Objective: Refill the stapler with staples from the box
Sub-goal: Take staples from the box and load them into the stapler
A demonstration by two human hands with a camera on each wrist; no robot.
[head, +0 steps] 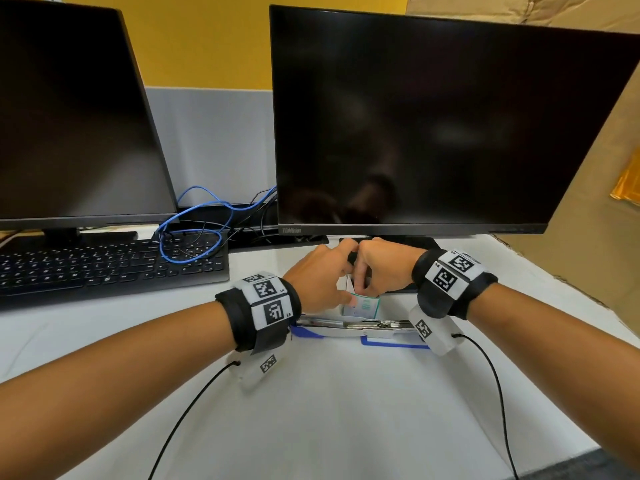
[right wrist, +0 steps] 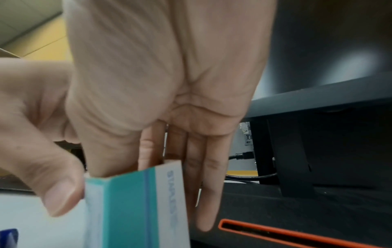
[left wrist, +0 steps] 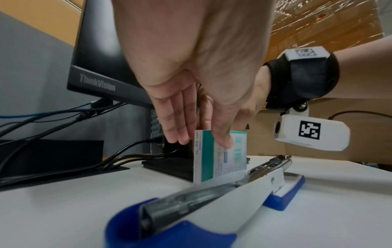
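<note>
White table, two dark monitors at back. Staple box stands upright, just behind the open stapler; stapler's long axis runs left-right. Left hand pinches box, thumb on front, fingers behind. Right hand reaches down, thumb & forefinger into box top; grip on staples can't tell.

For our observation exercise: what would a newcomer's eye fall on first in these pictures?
Both hands meet over a small teal and white staple box standing on the white desk: the left hand pinches its sides, the right hand reaches into its top. Just in front lies the blue and white stapler, opened. Two dark monitors loom behind.
</note>
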